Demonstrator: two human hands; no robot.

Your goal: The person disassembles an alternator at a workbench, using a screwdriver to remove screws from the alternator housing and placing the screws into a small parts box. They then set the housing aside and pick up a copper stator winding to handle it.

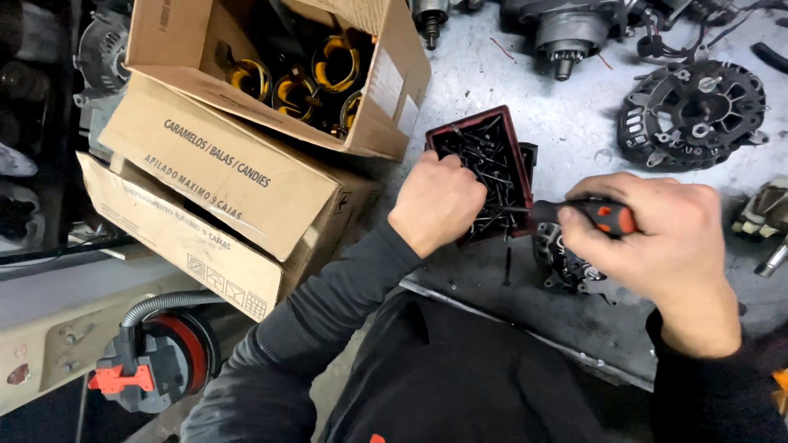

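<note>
On the grey, grimy tabletop [566,123], near its front edge, the left hand [435,201] is curled with its fingers dipped into a small red tray [484,168], though which piece they pinch cannot be told because the knuckles hide the fingertips. The tray is a shallow rectangular box with dark red walls, tilted at an angle, and it is packed with a tangle of thin black screws [492,176] lying every which way. Just to its right, the right hand [657,238] is closed in a fist around the black and orange handle of a screwdriver [603,215], whose shaft points left toward the tray. Under that hand sits a dark metal motor part [566,262], partly hidden. Further back on the tabletop lies a round black alternator housing [694,115] with open vents, and more grey motor pieces line the far edge. To the left, well apart from the hands, stacked cardboard boxes [213,180] lean together, the top one open and holding yellow and black coils [295,82].
</note>
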